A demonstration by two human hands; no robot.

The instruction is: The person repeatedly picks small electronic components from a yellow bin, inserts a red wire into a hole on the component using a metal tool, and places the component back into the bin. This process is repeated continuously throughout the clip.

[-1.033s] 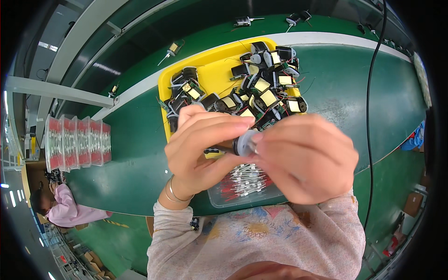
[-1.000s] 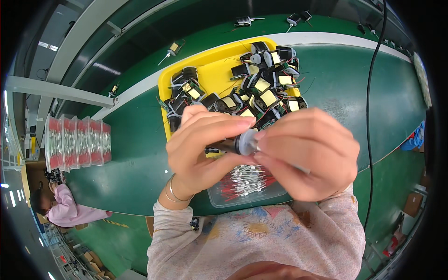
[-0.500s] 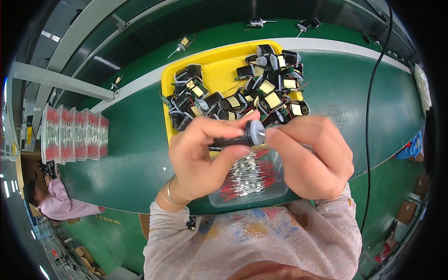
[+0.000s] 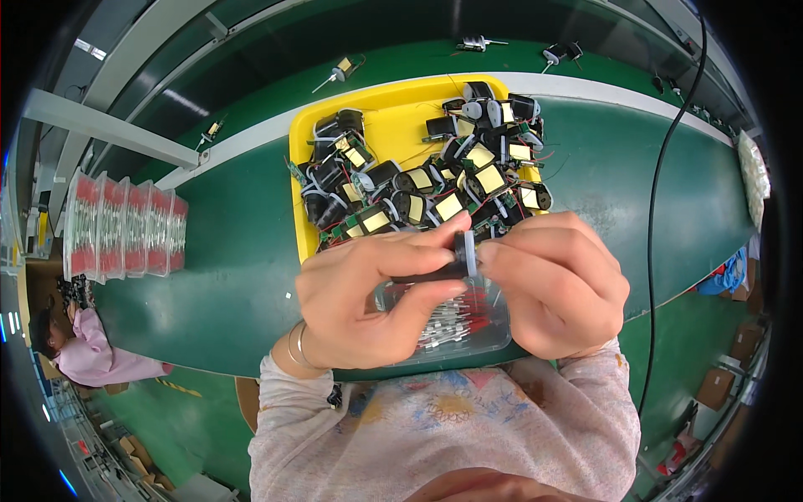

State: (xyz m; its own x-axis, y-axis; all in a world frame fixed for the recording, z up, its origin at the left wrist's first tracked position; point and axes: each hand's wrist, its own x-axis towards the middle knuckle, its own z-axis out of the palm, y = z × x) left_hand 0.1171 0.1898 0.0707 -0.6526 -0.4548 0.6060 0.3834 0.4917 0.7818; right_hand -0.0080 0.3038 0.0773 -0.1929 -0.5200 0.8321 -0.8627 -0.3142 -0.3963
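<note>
In front of my chest, my left hand grips a black cylindrical part with a grey rim between thumb and fingers. My right hand is closed in a pinch against the face of that rim; whatever its fingertips hold is hidden. Beneath both hands sits a clear plastic box of thin red and white pieces, partly covered by them. Just beyond is a yellow tray heaped with similar black assemblies that carry pale yellow pads, green boards and thin wires.
Several clear boxes of red and white pieces stand in a row at the left. A green belt behind the white rail carries scattered assemblies. A black cable hangs at the right. Far left, a person in pink sits at the table.
The black part has turned, so its grey rim now shows nearly edge-on. My right fingertips have stayed at its face. The view has shifted slightly.
</note>
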